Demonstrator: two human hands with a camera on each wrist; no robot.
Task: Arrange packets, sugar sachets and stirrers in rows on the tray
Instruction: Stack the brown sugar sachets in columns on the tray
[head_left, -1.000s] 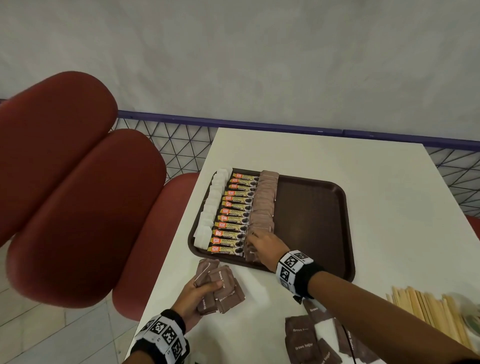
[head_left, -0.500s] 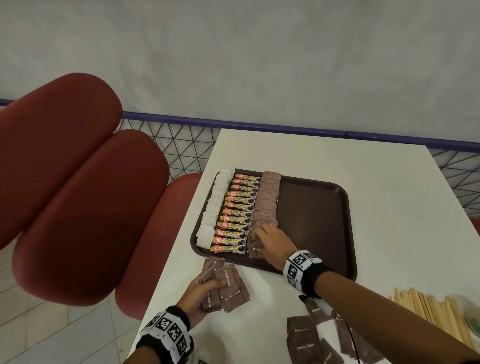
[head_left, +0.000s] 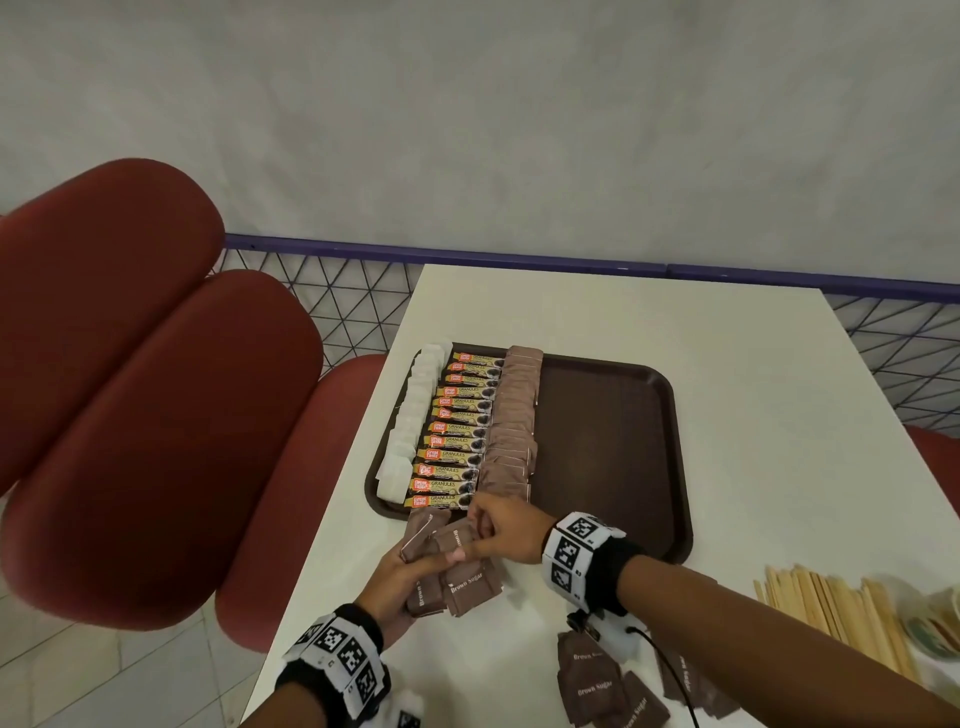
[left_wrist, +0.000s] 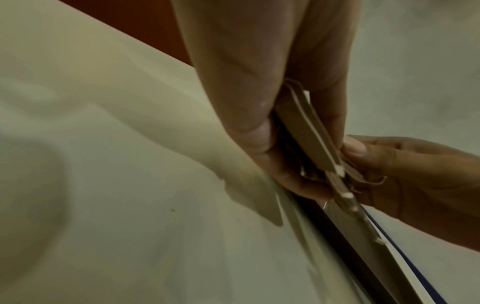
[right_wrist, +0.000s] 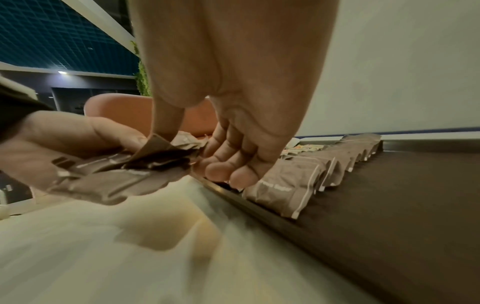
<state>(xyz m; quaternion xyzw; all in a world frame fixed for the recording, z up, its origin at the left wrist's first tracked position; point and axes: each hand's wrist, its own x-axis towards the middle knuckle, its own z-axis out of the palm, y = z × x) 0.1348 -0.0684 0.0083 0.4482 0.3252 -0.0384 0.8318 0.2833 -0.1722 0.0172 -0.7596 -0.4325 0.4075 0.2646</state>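
Brown sugar sachets (head_left: 457, 577) sit fanned in the left hand (head_left: 400, 577), low in the frame just below the near rim of the brown tray (head_left: 608, 431); its thumb and fingers are curled round the bundle, holding it over the white table (head_left: 727, 374). The right hand (head_left: 506, 527) reaches in from the right and pinches the top edge of one sachet with thumb and forefinger. On the tray's left half lie three rows: white sachets (head_left: 410, 431), coffee granule packets (head_left: 452, 441), and a brown sachet row (head_left: 511, 426) that runs down to the near rim. I'd judge the brown sugar step is in hand. Next, that one sachet must slide free without dragging its neighbours. Wooden stirrers (head_left: 836, 608) wait at lower right, untouched.
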